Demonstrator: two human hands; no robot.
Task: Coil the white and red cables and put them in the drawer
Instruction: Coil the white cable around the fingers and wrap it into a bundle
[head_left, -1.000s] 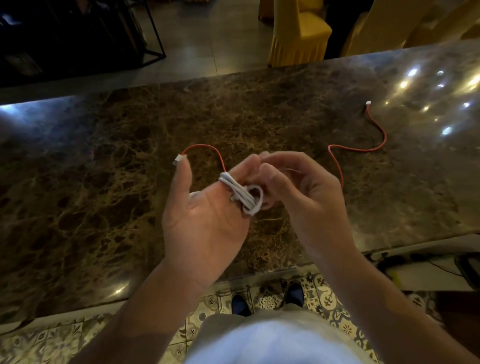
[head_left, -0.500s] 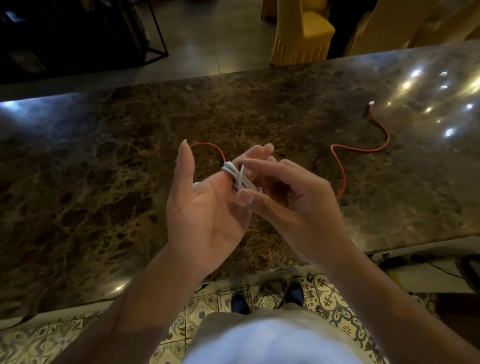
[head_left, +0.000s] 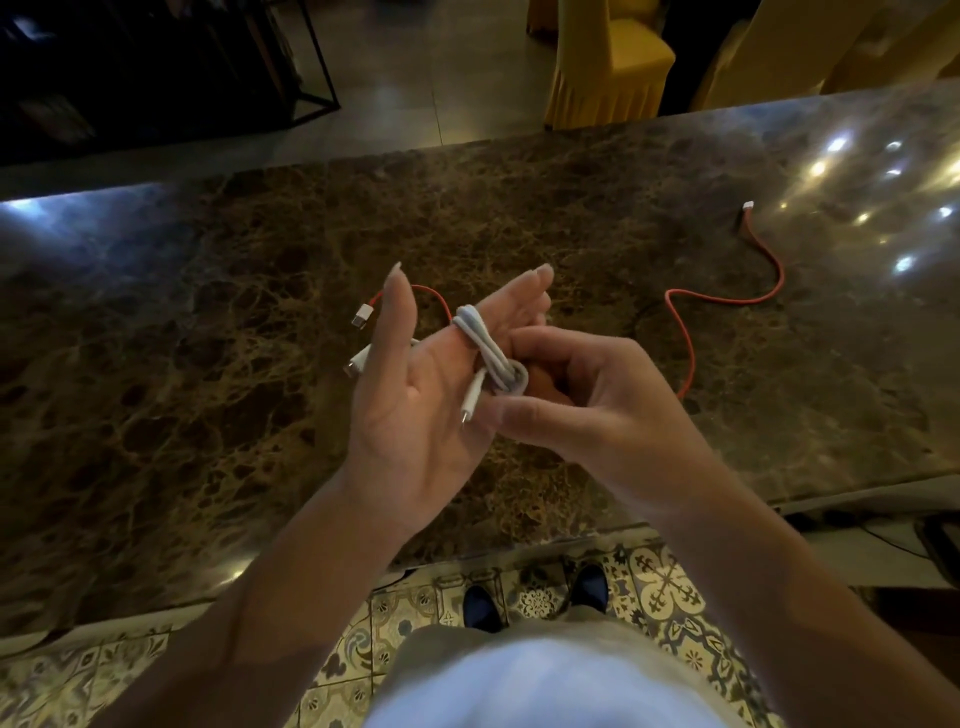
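Observation:
The white cable (head_left: 485, 347) is wound in several loops around the straight fingers of my left hand (head_left: 415, 400), which is held palm up over the marble counter (head_left: 208, 415). One white plug pokes out left of that hand, and another plug hangs over the palm. My right hand (head_left: 592, 410) pinches the wrapped end of the white cable beside the left fingers. The red cable (head_left: 727, 297) lies loose on the counter, running behind both hands to a plug at the far right; its other plug shows left of my left hand. No drawer is in view.
Yellow covered chairs (head_left: 608, 57) stand beyond the counter's far edge. A dark metal-framed shelf (head_left: 156, 67) is at the far left. Patterned floor tiles (head_left: 670, 587) and my shoes show below the counter's near edge. A dark object sits low at the right edge.
My right hand has wrapped the cable's end around the loops and moved lower, to the side of the bundle. A loose white plug now hangs over my left palm.

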